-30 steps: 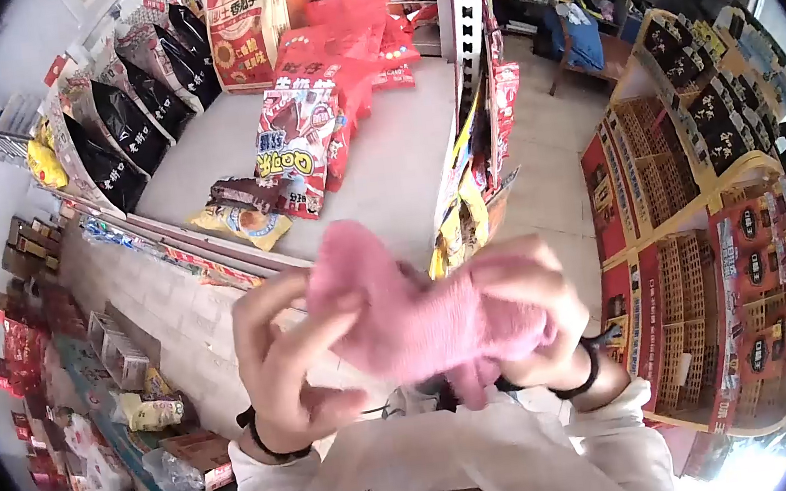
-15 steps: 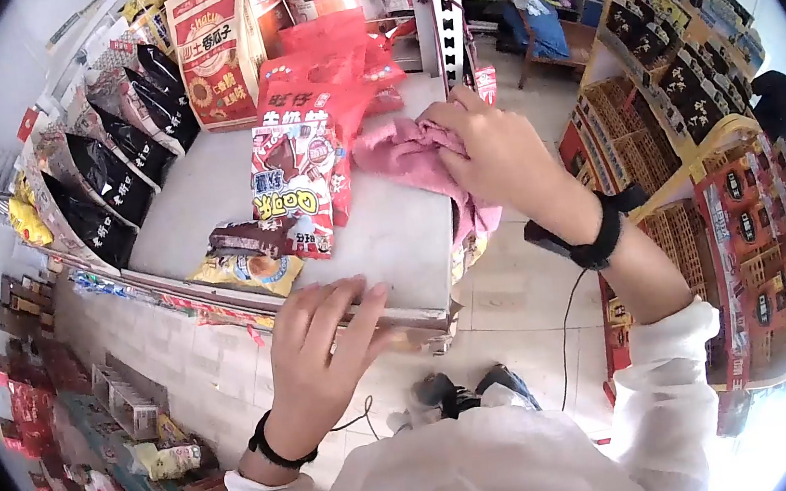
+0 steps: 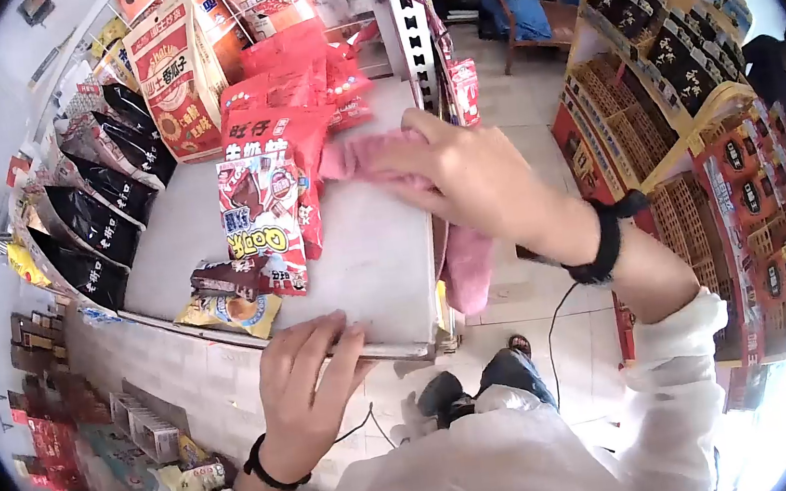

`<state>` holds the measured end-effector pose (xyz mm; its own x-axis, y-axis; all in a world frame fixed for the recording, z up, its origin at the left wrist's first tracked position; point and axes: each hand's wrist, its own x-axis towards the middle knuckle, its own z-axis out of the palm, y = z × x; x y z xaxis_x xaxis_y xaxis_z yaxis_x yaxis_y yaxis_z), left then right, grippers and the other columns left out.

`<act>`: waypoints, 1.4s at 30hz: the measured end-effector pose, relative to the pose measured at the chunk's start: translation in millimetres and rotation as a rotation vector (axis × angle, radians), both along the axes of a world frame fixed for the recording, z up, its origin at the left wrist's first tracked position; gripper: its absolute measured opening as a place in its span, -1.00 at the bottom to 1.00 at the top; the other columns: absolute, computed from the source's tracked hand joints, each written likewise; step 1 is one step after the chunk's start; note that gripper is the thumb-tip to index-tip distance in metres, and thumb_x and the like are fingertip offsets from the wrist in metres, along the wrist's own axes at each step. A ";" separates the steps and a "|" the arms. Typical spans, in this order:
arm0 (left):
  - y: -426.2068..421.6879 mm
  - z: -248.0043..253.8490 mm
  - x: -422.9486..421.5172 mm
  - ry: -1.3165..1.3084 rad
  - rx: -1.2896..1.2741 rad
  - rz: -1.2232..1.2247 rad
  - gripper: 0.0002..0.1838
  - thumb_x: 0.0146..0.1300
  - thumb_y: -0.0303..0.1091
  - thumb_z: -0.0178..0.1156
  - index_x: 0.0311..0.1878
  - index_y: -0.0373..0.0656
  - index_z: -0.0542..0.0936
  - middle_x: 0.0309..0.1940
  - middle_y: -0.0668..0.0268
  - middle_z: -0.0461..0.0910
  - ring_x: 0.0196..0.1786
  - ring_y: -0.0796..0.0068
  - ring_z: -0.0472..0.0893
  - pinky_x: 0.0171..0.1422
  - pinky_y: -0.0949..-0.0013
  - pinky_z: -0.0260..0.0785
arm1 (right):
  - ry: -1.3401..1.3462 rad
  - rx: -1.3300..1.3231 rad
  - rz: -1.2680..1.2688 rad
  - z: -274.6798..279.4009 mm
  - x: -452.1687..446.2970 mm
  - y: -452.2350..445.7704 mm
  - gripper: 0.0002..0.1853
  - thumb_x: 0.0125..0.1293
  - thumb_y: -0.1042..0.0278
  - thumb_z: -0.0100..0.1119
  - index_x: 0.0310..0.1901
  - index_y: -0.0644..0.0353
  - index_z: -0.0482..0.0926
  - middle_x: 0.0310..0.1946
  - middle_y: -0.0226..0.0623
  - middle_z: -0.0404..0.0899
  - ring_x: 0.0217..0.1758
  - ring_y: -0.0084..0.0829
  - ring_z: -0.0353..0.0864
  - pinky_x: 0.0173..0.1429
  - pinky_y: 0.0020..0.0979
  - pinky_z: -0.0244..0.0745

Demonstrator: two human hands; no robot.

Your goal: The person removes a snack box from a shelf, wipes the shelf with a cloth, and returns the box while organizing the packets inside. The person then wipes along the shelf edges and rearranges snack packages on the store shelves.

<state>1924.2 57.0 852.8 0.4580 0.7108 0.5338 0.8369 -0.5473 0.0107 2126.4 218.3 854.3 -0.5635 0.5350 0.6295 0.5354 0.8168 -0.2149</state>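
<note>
My right hand (image 3: 461,165) is closed on a pink cloth (image 3: 470,266). The cloth's front end lies on the grey shelf top (image 3: 380,261) against the red candy bags, while its tail hangs over the right edge. My left hand (image 3: 304,382) rests its fingertips at the shelf's front edge, fingers a little apart and holding nothing. Near it lie a yellow snack packet (image 3: 231,312), a dark brown packet (image 3: 230,277) and a red-and-white gummy candy bag (image 3: 262,224). That bag overlaps a larger red candy bag (image 3: 305,173).
Black snack bags (image 3: 85,222) stand in a row along the shelf's left side, with a sunflower seed bag (image 3: 171,82) at the back. A perforated white post (image 3: 409,25) rises at the back right corner. Across the aisle stands a rack with wicker baskets (image 3: 686,222).
My right hand has pushed the cloth slightly left along the shelf, and more of its tail hangs over the edge. The view has shifted, so the shelf sits further left and lower. My left hand stays at the edge.
</note>
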 end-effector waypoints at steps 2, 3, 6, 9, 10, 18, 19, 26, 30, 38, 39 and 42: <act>-2.8 0.7 1.5 0.016 -0.023 0.052 -0.53 -0.15 -0.40 0.39 -0.06 -0.24 0.56 -0.08 0.14 0.55 -0.07 0.17 0.52 -0.03 0.15 0.39 | 0.033 0.022 -0.014 -4.9 1.5 22.0 -0.81 0.15 0.31 0.22 -0.17 -0.01 0.59 -0.41 -0.27 0.47 -0.50 -0.21 0.57 -0.44 -0.25 0.51; -5.1 1.3 4.8 0.039 -0.023 0.104 -0.55 -0.12 -0.39 0.37 -0.07 -0.21 0.55 -0.07 0.17 0.55 -0.05 0.21 0.53 0.05 0.12 0.36 | 0.033 0.018 0.015 -6.5 2.9 23.8 -0.81 0.15 0.31 0.22 -0.17 -0.01 0.59 -0.41 -0.27 0.47 -0.50 -0.21 0.57 -0.44 -0.25 0.51; -11.2 7.4 16.0 0.075 -0.066 0.223 -0.58 -0.04 -0.39 0.31 -0.04 -0.17 0.52 -0.06 0.23 0.57 0.01 0.28 0.54 0.19 0.04 0.28 | 0.111 -0.085 0.316 2.1 6.9 5.9 -0.89 0.14 0.40 0.18 -0.28 0.14 0.55 -0.41 -0.26 0.49 -0.53 -0.24 0.57 -0.48 -0.26 0.49; -14.8 16.8 29.1 0.238 -0.052 0.329 -0.59 -0.08 -0.39 0.31 -0.08 -0.18 0.54 -0.10 0.25 0.60 0.01 0.30 0.57 0.21 0.03 0.29 | 0.150 0.049 0.647 -3.2 5.6 -32.3 -0.89 0.07 0.41 0.20 -0.41 0.20 0.48 -0.49 -0.30 0.38 -0.68 -0.48 0.47 -0.68 -0.41 0.36; -16.5 18.3 32.1 0.282 -0.037 0.365 -0.61 -0.10 -0.38 0.32 -0.12 -0.18 0.54 -0.12 0.25 0.61 0.00 0.30 0.59 0.23 0.04 0.28 | 0.157 0.034 0.668 -6.3 2.0 -34.5 -0.89 0.07 0.38 0.20 -0.41 0.17 0.47 -0.50 -0.30 0.34 -0.66 -0.48 0.47 -0.67 -0.39 0.37; -14.1 38.3 70.3 0.278 -0.152 0.591 -0.67 -0.10 -0.45 0.30 -0.18 -0.19 0.53 -0.06 0.29 0.61 0.05 0.35 0.57 0.23 0.10 0.29 | -0.035 -0.012 0.581 0.4 11.8 49.0 -0.83 0.13 0.30 0.13 -0.25 0.12 0.55 -0.46 -0.20 0.52 -0.48 -0.23 0.62 -0.47 -0.24 0.52; -13.3 41.2 73.5 0.278 -0.163 0.611 -0.68 -0.11 -0.45 0.30 -0.20 -0.20 0.53 -0.07 0.29 0.61 0.05 0.36 0.57 0.24 0.10 0.28 | -0.038 0.082 0.499 -3.2 6.0 63.6 -0.81 0.11 0.35 0.12 -0.24 0.20 0.58 -0.46 -0.14 0.59 -0.46 -0.22 0.67 -0.47 -0.26 0.55; -13.2 40.4 80.7 0.301 -0.138 0.649 -0.70 -0.08 -0.43 0.27 -0.21 -0.23 0.53 -0.09 0.31 0.60 -0.01 0.34 0.56 0.22 0.14 0.31 | -0.030 -0.135 0.564 2.8 -11.6 59.1 -0.81 0.19 0.27 0.12 -0.27 0.18 0.59 -0.49 -0.13 0.64 -0.39 -0.19 0.67 -0.34 -0.17 0.55; -11.9 39.2 90.6 0.322 -0.112 0.671 -0.68 -0.06 -0.52 0.23 -0.15 -0.23 0.53 -0.07 0.29 0.58 -0.01 0.31 0.55 0.21 0.14 0.31 | -0.011 -0.279 0.832 4.0 -11.9 16.4 -0.78 0.25 0.12 0.08 -0.25 0.04 0.59 -0.47 -0.16 0.59 -0.36 -0.10 0.61 -0.27 -0.13 0.51; -16.6 29.0 98.6 0.233 -0.143 0.729 -0.52 -0.10 -0.66 0.14 -0.01 -0.17 0.48 0.07 0.18 0.45 0.14 0.10 0.43 0.25 0.09 0.25 | 0.169 -0.203 0.594 -18.0 12.1 64.0 -0.82 0.20 0.18 0.15 -0.24 0.03 0.59 -0.34 -0.24 0.59 -0.33 -0.11 0.61 -0.27 -0.15 0.51; -17.3 30.2 100.9 0.208 -0.172 0.732 -0.47 -0.11 -0.68 0.11 0.04 -0.16 0.47 0.12 0.14 0.41 0.20 0.06 0.38 0.28 0.07 0.22 | 0.203 -0.192 0.579 -22.7 11.1 75.0 -0.82 0.22 0.17 0.13 -0.26 0.06 0.58 -0.36 -0.23 0.59 -0.36 -0.16 0.62 -0.30 -0.15 0.52; -23.7 35.9 116.3 0.056 -0.277 0.770 -0.35 -0.15 -0.67 0.10 0.16 -0.15 0.41 0.25 0.11 0.29 0.33 0.03 0.26 0.40 0.01 0.08 | 0.331 -0.170 0.611 -23.1 7.6 68.4 -0.82 0.22 0.18 0.14 -0.29 0.10 0.56 -0.36 -0.22 0.59 -0.39 -0.20 0.63 -0.35 -0.17 0.53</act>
